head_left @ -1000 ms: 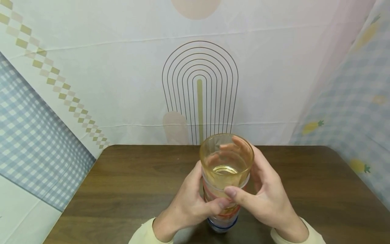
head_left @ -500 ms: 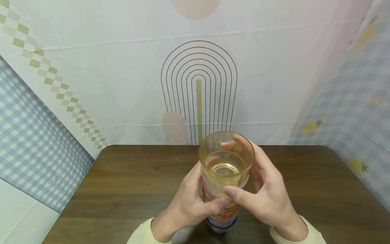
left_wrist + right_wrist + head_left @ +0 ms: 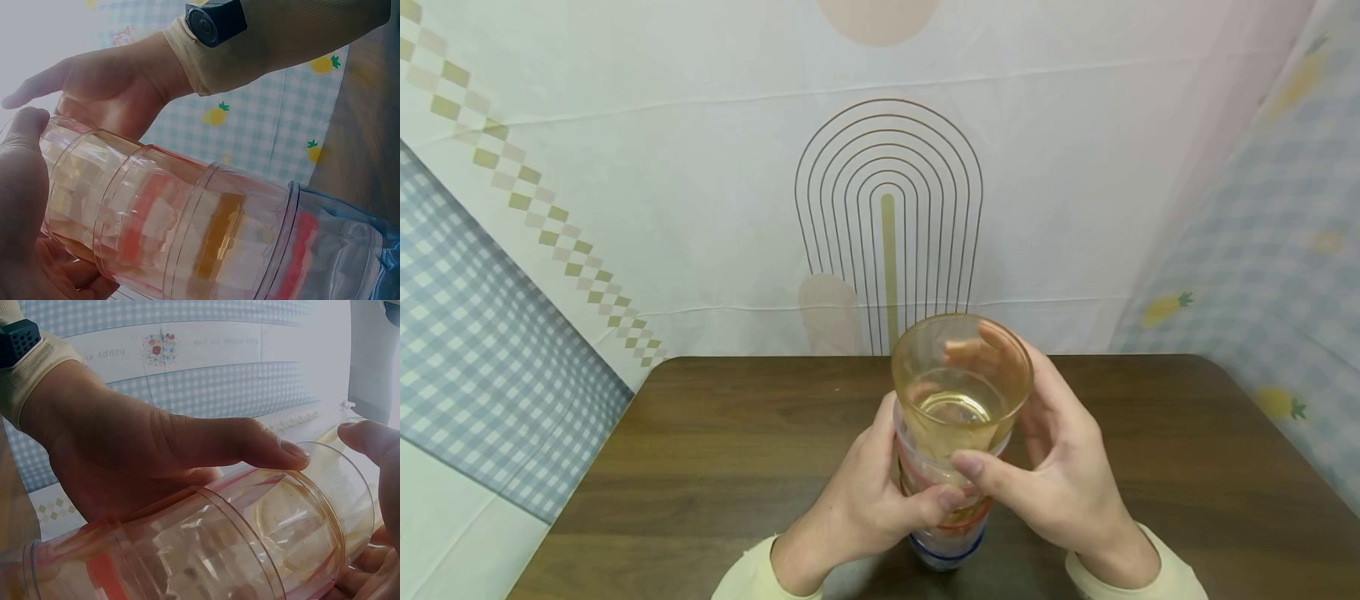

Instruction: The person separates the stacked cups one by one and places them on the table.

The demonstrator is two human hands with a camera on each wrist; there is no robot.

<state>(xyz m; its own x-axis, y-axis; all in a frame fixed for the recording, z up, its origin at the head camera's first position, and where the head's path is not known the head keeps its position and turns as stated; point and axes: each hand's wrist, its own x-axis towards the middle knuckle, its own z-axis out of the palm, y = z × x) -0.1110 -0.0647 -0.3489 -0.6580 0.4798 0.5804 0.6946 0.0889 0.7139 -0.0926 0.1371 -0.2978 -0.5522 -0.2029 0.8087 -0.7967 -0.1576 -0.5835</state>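
A tall stack of nested clear tumblers point(image 3: 946, 542) stands between my hands, with pink, red and blue rims showing lower down. At its top is an amber-tinted tumbler point(image 3: 928, 440), raised a little within the stack. My left hand point(image 3: 868, 500) grips the stack below it, thumb across the near side. My right hand point(image 3: 1063, 475) holds the amber tumbler, thumb at its front and fingers behind, seen through the wall. In the left wrist view, the nested tumblers point(image 3: 169, 212) show colored bands. The right wrist view shows the left hand point(image 3: 125, 444) around the stack.
Everything is over a dark wooden table point(image 3: 715, 450). A white patterned cloth point(image 3: 715, 192) hangs behind it. Blue checked cloths hang at the left point(image 3: 490, 333) and right point(image 3: 1247, 292).
The right hand and the amber tumbler have risen slightly, so more of that tumbler shows above the stack. The left hand keeps its grip in nearly the same spot.
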